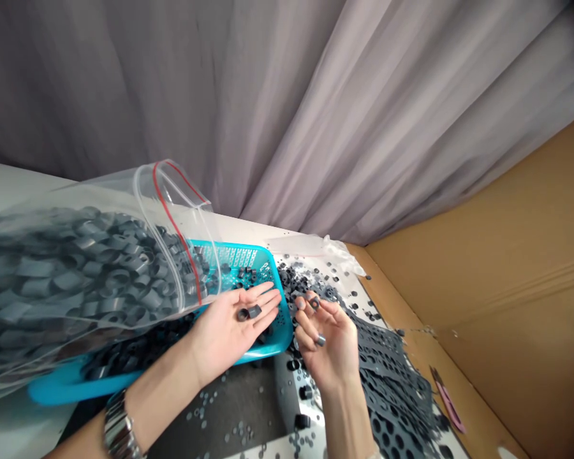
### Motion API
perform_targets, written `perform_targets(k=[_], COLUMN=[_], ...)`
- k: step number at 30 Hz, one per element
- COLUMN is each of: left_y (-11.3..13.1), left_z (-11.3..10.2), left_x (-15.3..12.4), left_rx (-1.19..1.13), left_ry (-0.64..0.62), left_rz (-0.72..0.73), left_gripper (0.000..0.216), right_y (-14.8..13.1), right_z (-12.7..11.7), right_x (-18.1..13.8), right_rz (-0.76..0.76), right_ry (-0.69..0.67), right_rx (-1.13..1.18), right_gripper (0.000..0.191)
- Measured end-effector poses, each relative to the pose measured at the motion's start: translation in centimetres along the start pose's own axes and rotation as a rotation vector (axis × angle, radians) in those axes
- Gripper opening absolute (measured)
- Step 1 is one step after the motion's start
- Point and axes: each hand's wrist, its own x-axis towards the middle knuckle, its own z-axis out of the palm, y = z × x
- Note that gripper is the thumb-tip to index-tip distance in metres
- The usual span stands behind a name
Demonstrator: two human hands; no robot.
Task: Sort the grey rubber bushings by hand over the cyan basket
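My left hand (236,325) is palm up with its fingers stretched out. Two short dark grey tube pieces (249,312) rest on it. Beside it, my right hand (325,335) has its fingers curled and pinches a small grey ring (314,303) at the fingertips. Another short grey tube piece (320,340) lies against the lower fingers of that hand. Under my left hand stands a turquoise plastic basket (287,331) with many such pieces in it. A clear zip bag (167,255) full of grey tube pieces leans over the basket's left part.
Perforated dark grey sheets (387,363) lie right of my right hand. Loose rings and tiny discs (239,430) are scattered over the table. Pink-handled scissors or snips (448,400) lie by a cardboard wall (507,274) at the right. A grey curtain (268,108) hangs behind.
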Motion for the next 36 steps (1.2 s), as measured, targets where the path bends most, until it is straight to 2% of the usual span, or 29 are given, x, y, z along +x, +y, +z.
perform_targets(k=[3, 6, 9, 12, 14, 17, 20, 24, 26, 28, 30, 32, 34, 36], left_y=[0.0, 0.0, -0.1, -0.2, -0.2, -0.2, -0.2, -0.4, -0.5, -0.6, -0.6, -0.6, -0.5, -0.4], left_z=[-0.2, -0.2, 0.0, 0.1, 0.1, 0.0, 0.0, 0.1, 0.1, -0.1, -0.3, -0.3, -0.1, 0.2], left_x=[-0.1, -0.1, -0.2, -0.3, -0.3, -0.2, -0.1, 0.0, 0.2, 0.4, 0.5, 0.5, 0.4, 0.1], left_rx=[0.011, 0.011, 0.024, 0.041, 0.038, 0.023, 0.017, 0.018, 0.034, 0.052, 0.068, 0.085, 0.101, 0.111], left_ry=[-0.065, -0.113, -0.137, -0.134, -0.13, -0.13, -0.089, 0.026, 0.054, 0.074, 0.105, 0.132, 0.127, 0.093], left_rz=[-0.014, -0.002, 0.021, 0.022, 0.02, 0.015, 0.003, 0.009, 0.016, 0.02, 0.031, 0.048, 0.057, 0.051], left_gripper=[0.08, 0.086, 0.087, 0.089, 0.089, 0.087, 0.082, 0.06, 0.046, 0.034, 0.029, 0.032, 0.039, 0.045], right_y=[-0.1, 0.2, 0.8, 1.3, 1.5, 1.6, 1.5, 1.6, 1.8, 2.1, 2.2, 2.1, 1.7, 1.3], right_z=[-0.1, 0.1, 0.6, 1.5, 2.0, 2.3, 1.9, 0.9, 0.6, 0.6, 0.8, 1.2, 1.4, 1.3], right_x=[0.1, 0.1, -0.2, -0.7, -0.9, -0.9, -0.6, -0.4, -0.4, -0.5, -0.7, -0.8, -0.8, -0.6], right_rz=[-0.002, -0.037, -0.094, -0.121, -0.137, -0.16, -0.25, -0.512, -0.588, -0.596, -0.549, -0.478, -0.393, -0.294], right_ry=[0.019, 0.047, 0.013, -0.109, -0.171, -0.19, -0.101, 0.12, 0.126, 0.064, -0.014, -0.059, -0.044, 0.021], right_rx=[0.017, -0.079, -0.399, -0.748, -0.843, -0.894, -0.943, -1.214, -1.371, -1.452, -1.43, -1.294, -1.039, -0.66], right_gripper=[0.014, 0.019, 0.018, 0.027, 0.03, 0.028, 0.027, 0.023, 0.023, 0.026, 0.028, 0.029, 0.03, 0.028])
